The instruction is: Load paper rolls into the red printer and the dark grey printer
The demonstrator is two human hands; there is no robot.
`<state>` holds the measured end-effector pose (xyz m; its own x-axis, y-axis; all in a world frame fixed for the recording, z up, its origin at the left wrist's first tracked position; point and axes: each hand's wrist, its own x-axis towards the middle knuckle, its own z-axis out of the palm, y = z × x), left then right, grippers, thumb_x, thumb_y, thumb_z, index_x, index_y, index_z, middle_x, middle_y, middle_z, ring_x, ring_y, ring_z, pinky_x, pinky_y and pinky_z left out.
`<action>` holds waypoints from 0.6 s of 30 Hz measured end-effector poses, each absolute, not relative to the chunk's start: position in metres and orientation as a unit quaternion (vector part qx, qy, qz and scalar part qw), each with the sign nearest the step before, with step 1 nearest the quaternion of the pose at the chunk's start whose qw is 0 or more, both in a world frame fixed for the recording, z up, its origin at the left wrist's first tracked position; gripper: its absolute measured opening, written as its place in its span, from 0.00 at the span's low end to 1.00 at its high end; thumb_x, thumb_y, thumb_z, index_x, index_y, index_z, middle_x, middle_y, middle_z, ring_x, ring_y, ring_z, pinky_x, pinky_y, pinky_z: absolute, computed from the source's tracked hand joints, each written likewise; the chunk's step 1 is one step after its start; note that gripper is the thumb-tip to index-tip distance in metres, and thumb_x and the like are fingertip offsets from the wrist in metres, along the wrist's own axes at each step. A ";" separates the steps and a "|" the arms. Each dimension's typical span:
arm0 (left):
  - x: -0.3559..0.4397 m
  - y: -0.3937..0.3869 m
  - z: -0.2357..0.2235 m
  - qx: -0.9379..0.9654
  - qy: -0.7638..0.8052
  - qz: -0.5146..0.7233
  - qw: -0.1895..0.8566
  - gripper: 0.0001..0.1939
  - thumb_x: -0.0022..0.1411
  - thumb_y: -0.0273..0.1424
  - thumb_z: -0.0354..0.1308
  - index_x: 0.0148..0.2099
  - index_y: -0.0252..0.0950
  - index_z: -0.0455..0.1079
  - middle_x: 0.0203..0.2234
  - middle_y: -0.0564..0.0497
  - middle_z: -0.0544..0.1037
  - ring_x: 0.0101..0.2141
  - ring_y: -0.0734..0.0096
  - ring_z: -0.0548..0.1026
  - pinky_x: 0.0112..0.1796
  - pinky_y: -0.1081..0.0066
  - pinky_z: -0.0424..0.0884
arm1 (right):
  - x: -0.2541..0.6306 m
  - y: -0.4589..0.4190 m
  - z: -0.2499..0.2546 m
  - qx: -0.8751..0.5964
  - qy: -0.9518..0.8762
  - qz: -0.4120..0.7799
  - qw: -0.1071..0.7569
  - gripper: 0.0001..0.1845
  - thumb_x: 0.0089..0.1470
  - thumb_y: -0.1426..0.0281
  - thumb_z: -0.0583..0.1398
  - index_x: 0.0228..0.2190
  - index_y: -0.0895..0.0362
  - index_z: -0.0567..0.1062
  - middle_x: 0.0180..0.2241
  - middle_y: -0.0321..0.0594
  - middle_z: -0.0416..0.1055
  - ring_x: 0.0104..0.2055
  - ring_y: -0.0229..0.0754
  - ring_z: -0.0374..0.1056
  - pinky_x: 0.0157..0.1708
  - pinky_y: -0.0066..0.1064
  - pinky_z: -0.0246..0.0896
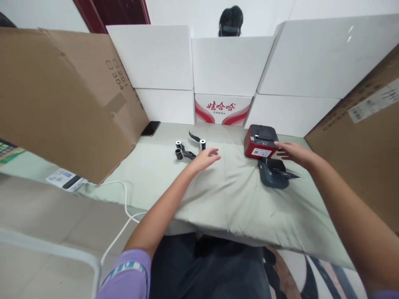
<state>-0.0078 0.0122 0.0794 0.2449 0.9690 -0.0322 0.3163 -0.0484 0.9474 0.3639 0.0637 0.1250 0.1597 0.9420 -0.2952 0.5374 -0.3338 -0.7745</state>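
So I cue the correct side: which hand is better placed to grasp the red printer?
Right, likely: the right hand is beside the red printer; the left hand is farther off, near the small rolls.

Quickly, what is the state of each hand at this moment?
Left hand: open, seemingly empty, near a small black and white cylindrical roll.
Right hand: open, at the red and black boxy device; contact unclear.

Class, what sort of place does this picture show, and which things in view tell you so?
Probably a makeshift indoor workspace: there is a table covered in pale green cloth, white boxes stacked along its back, and brown cardboard standing at both sides like screens.
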 end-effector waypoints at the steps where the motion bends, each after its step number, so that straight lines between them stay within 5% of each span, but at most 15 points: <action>1: 0.008 0.022 0.089 0.642 0.505 0.348 0.461 0.31 0.62 0.39 0.62 0.65 0.32 0.68 0.60 0.37 0.74 0.58 0.53 0.74 0.57 0.62 0.69 | 0.361 0.069 0.126 -0.699 -0.506 0.429 0.267 0.26 0.60 0.54 0.60 0.52 0.59 0.73 0.58 0.57 0.72 0.49 0.46 0.74 0.40 0.28 0.70; 4: 0.071 0.064 0.102 0.623 0.497 0.361 0.484 0.41 0.60 0.44 0.65 0.68 0.28 0.61 0.66 0.32 0.67 0.64 0.49 0.67 0.62 0.61 0.63 | 0.353 0.083 0.127 -0.654 -0.494 0.502 0.278 0.20 0.56 0.62 0.65 0.48 0.57 0.75 0.55 0.51 0.76 0.45 0.42 0.75 0.38 0.27 0.71; 6: 0.116 0.092 0.098 0.569 0.490 0.397 0.528 0.43 0.61 0.45 0.65 0.70 0.26 0.58 0.69 0.30 0.61 0.68 0.48 0.62 0.64 0.60 0.60 | 0.349 0.088 0.125 -0.628 -0.509 0.522 0.272 0.27 0.48 0.66 0.70 0.50 0.55 0.74 0.54 0.48 0.76 0.45 0.43 0.76 0.40 0.29 0.73; 11: 0.179 0.128 0.070 0.429 0.400 0.456 0.669 0.30 0.63 0.31 0.58 0.66 0.30 0.61 0.58 0.36 0.75 0.55 0.56 0.76 0.56 0.61 0.69 | 0.348 0.086 0.120 -0.604 -0.582 0.466 0.280 0.39 0.35 0.72 0.74 0.52 0.54 0.72 0.48 0.48 0.79 0.45 0.50 0.76 0.42 0.42 0.77; 18: 0.130 0.120 0.095 0.446 0.345 0.522 0.640 0.31 0.63 0.29 0.53 0.67 0.34 0.57 0.55 0.44 0.76 0.53 0.61 0.76 0.54 0.65 0.70 | 0.309 0.086 0.159 -0.478 -0.703 0.408 0.334 0.38 0.33 0.67 0.76 0.50 0.58 0.76 0.51 0.49 0.78 0.54 0.57 0.73 0.57 0.51 0.69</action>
